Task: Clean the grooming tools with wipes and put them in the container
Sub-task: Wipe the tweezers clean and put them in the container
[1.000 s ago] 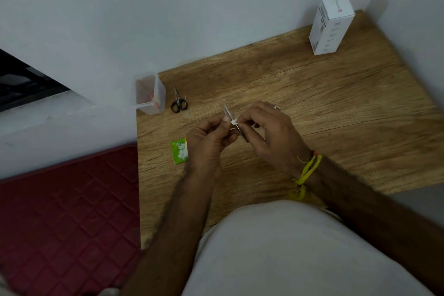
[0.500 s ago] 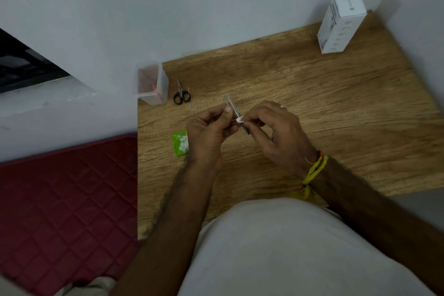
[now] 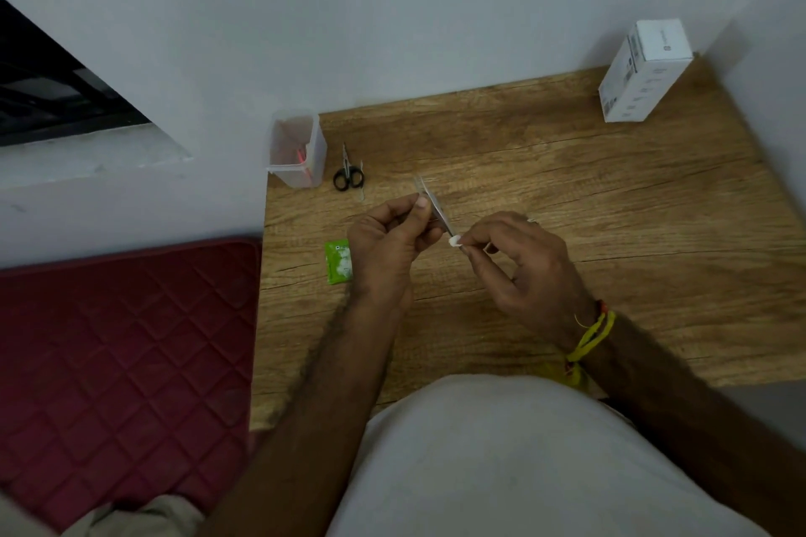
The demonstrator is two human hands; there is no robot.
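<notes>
My left hand [image 3: 388,244] pinches a slim metal tweezers [image 3: 434,205] that slants up and away over the wooden table [image 3: 567,196]. At the tool's near end my right hand [image 3: 519,266] squeezes a small white wipe [image 3: 455,241] between fingertips. Small black-handled scissors [image 3: 348,172] lie flat at the back left. Beside them stands a clear plastic container [image 3: 298,148] with a pink item inside. A green wipe sachet [image 3: 339,261] lies just left of my left hand.
A white carton [image 3: 641,72] stands in the far right corner against the wall. A thin metal tool [image 3: 361,181] lies next to the scissors. A red quilted mat [image 3: 117,362] covers the floor left of the table. My light clothing [image 3: 501,462] fills the bottom.
My right hand has slid the wipe down the tweezers toward me, away from my left hand. The camera has tilted, shifting the scene slightly downward.
</notes>
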